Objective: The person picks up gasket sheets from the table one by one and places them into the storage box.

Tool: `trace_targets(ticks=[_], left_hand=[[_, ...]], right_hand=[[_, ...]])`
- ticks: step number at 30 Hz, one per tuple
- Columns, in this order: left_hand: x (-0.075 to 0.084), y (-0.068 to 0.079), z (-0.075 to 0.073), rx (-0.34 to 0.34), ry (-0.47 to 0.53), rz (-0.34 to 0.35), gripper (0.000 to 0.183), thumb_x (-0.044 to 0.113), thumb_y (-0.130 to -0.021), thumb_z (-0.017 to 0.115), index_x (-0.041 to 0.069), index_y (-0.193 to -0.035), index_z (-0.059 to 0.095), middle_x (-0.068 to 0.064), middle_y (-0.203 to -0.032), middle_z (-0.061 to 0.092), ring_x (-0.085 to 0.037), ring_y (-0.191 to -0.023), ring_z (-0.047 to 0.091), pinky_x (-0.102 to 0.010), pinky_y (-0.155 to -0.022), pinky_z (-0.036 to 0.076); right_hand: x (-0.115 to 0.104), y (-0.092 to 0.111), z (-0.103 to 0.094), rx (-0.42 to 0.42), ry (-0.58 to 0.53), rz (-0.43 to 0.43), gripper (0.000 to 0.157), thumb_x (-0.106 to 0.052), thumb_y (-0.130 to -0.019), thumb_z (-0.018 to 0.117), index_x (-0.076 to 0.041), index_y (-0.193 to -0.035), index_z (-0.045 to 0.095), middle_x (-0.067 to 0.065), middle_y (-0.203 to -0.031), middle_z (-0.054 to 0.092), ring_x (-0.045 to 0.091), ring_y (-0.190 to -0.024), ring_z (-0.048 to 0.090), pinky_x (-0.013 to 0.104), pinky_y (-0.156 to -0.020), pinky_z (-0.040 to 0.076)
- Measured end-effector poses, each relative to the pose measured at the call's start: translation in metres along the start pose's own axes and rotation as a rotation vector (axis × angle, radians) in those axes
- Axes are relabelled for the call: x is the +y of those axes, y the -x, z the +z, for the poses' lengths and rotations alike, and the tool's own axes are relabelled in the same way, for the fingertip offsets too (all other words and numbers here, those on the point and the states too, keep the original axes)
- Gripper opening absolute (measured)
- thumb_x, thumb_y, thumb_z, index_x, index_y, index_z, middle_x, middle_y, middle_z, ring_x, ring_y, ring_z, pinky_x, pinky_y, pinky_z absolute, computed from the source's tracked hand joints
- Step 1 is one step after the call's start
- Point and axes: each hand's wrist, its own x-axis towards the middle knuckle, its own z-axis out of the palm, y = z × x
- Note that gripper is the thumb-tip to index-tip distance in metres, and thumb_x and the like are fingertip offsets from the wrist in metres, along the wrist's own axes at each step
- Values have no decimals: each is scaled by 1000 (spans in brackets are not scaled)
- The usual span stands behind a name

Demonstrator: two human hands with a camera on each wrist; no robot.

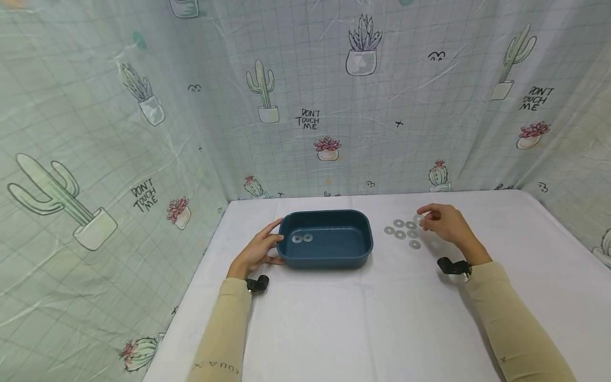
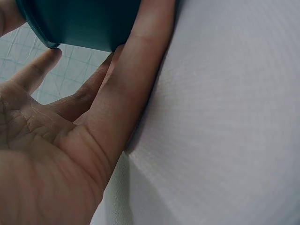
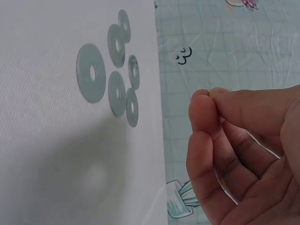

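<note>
A dark blue rectangular container (image 1: 324, 263) with rounded corners stands on the white table. Its left end is held by my left hand (image 1: 258, 248), with fingers spread about the rim and outer wall. Two flat, grey ring washers (image 1: 307, 237) lie inside, near that end. To the container's right, my right hand (image 1: 441, 222) pinches another washer (image 1: 418, 218) between thumb and forefinger, beside the loose group. Those fingers cover this washer in the right wrist view. Several loose washers (image 3: 91, 72) lie flat on the table, close together.
A light green curtain (image 1: 329, 95) printed with cacti and lettering hangs behind the table and along its sides. The white table (image 1: 315, 329) extends toward me between both forearms. Each wrist carries a small black camera (image 1: 451, 265).
</note>
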Motion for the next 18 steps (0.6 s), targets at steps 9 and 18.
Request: trace_targets(ticks=[9,18], left_hand=[[0,1,0,1,-1,2,59,19,-105,53,41,-158,35,-23,-150,46,-42,-138,51,-58,-81,62],[0,1,0,-3,-8,9,60,18,-105,52,40,-158,34,-24,-150,46,-42,-138,51,-59,-82,62]], right_hand=[[-14,5,0,69,-27,-52,33,-15,-101,65,-4,-132,64,15,-100,73,35,-95,66,32,-72,44],[-29,7,5,111,-77,-101,31,-16,-100,66,-7,-130,66,16,-102,74,34,-93,67,29,-74,48]])
